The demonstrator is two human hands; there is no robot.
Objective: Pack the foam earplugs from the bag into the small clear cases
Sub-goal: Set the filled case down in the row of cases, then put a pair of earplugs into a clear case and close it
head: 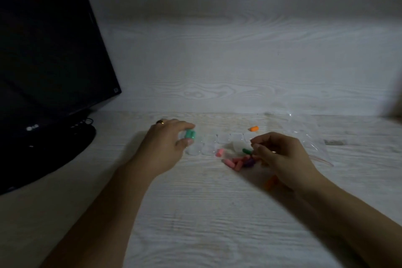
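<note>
My left hand grips a small clear case holding teal earplugs between thumb and fingers. Several empty clear cases stand in rows just right of it. A loose pile of pink, red and purple earplugs lies on the table, with a green earplug and a pink earplug beside it. My right hand hovers over the pile with fingers curled; whether it pinches anything I cannot tell. An orange earplug lies behind the cases. The clear bag lies flat to the right.
A black monitor on its stand fills the left side, cables at its base. The white wood-grain table meets a pale wall at the back. Another orange earplug lies under my right wrist.
</note>
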